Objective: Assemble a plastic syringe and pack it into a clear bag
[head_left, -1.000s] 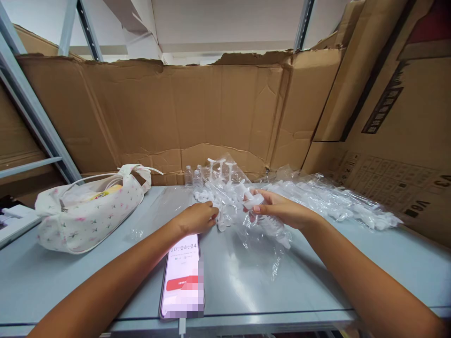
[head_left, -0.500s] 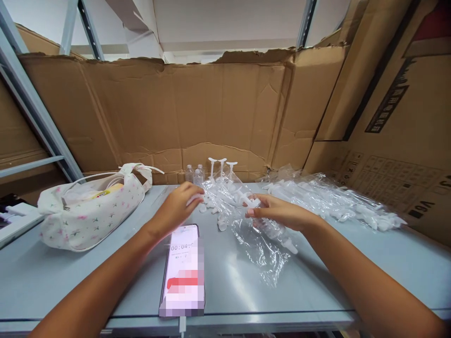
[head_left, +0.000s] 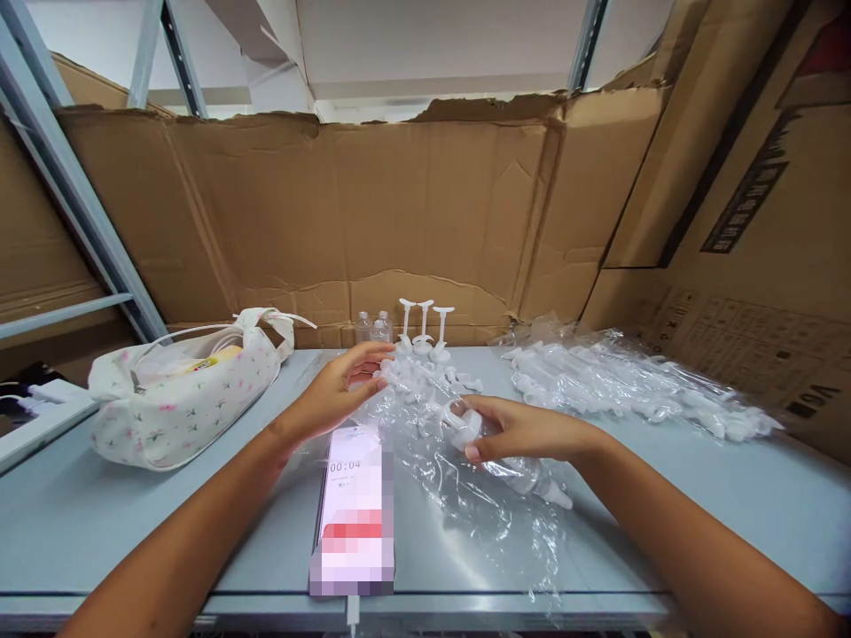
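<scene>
My right hand [head_left: 522, 430] grips a clear plastic syringe [head_left: 525, 477] by its white collar end. Its white tip slants down to the right, low over the table. My left hand [head_left: 352, 377] is open, thumb and fingers apart, beside a thin clear plastic bag [head_left: 439, 478]. The bag lies spread between my hands and partly under the syringe. Small white plastic parts [head_left: 416, 368] lie in a heap just past my left fingertips. Behind the heap, three white T-topped plungers [head_left: 425, 323] stand upright.
Small clear bottles [head_left: 372, 328] stand by the cardboard wall [head_left: 372, 204]. Bagged white-and-clear syringes [head_left: 631, 381] lie at the right. A phone [head_left: 352, 514] with a timer and cable lies in front. A floral pouch [head_left: 186, 399] and white power strip [head_left: 46, 421] are left.
My right hand has come slightly nearer and lower with the syringe. My left fingers have spread apart. The clear bag has shifted toward the table's front edge, and the plungers behind show more fully.
</scene>
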`<action>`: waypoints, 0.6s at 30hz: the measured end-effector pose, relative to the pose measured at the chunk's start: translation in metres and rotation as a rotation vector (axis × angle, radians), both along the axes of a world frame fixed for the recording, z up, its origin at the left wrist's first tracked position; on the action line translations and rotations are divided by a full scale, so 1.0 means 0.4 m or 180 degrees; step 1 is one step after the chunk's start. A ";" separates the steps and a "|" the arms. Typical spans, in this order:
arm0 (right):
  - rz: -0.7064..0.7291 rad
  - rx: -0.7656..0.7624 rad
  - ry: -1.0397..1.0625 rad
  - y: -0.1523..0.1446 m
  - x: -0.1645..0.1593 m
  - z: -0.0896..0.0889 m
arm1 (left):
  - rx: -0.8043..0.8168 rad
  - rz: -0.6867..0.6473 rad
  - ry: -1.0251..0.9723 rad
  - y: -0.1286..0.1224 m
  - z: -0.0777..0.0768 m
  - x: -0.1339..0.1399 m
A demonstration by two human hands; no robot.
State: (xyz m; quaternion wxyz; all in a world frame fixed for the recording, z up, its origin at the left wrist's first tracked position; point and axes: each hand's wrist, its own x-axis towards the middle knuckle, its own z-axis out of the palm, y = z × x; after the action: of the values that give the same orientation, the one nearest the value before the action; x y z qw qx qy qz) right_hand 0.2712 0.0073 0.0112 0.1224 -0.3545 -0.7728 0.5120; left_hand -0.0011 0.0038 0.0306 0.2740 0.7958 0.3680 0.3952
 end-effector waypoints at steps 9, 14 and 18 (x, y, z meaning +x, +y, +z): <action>-0.0203 0.0367 0.0150 0.020 0.028 -0.008 | 0.0411 0.0960 -0.1340 0.013 0.012 0.003; -0.0333 0.0413 0.0427 0.010 0.030 0.012 | 0.0074 0.1211 -0.0046 0.064 -0.011 -0.043; -0.0317 0.0291 0.0787 0.001 0.022 0.027 | 0.0010 0.0745 0.0901 0.079 -0.037 -0.036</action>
State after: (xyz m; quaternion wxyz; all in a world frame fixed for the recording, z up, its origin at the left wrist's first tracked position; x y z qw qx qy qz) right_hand 0.2800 0.0077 0.0221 0.2580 -0.3207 -0.7558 0.5093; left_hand -0.0157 0.0355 0.0160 0.1703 0.7957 0.4924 0.3090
